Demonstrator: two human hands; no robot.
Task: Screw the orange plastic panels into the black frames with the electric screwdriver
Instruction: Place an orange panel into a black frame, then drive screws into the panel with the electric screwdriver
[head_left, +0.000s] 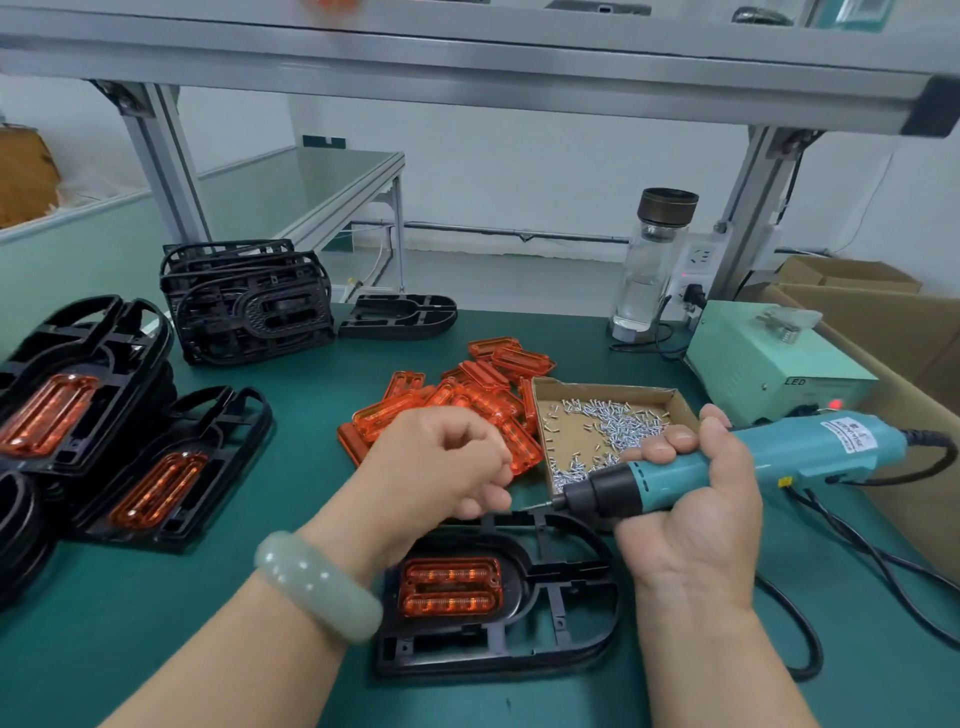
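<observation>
1. Head view down onto a green bench mat (156, 649).
2. Grips the teal electric screwdriver (753, 457) in the right hand (696, 499), fingers wrapped round the barrel. Points the bit left, with the tip over the far edge of the near black frame (561, 623) and the cord trailing off to the right.
3. Holds the left hand (441, 462) just left of the bit tip, fingers curled and fingertips close to the tip. Cannot tell whether anything is pinched between them. Wears a pale green bracelet (317, 587) on that wrist.
4. Lying flat at the front of the mat, partly under both hands: the near black frame, with an orange panel (451, 586) seated in its left opening.
5. Behind the left hand: a loose pile of orange panels (467, 395), touching a cardboard tray (597, 387) strewn with small silver screws (623, 426).
6. At the left: stacked frames with panels fitted (171, 467). Farther back: a stack of bare frames (244, 301), with one single frame (400, 314) just beside it.
7. Writing: "LED" readable on the front of a pale green box (753, 358) at the right, with a red lamp (835, 404) lit near it. White label on the screwdriver body printed but too blurred to read.
8. Behind the box: a glass bottle (649, 270) with a dark cap, standing upright beside a white socket strip (696, 260) — one black plug in it.
9. At the far right edge: cardboard boxes (883, 322).
</observation>
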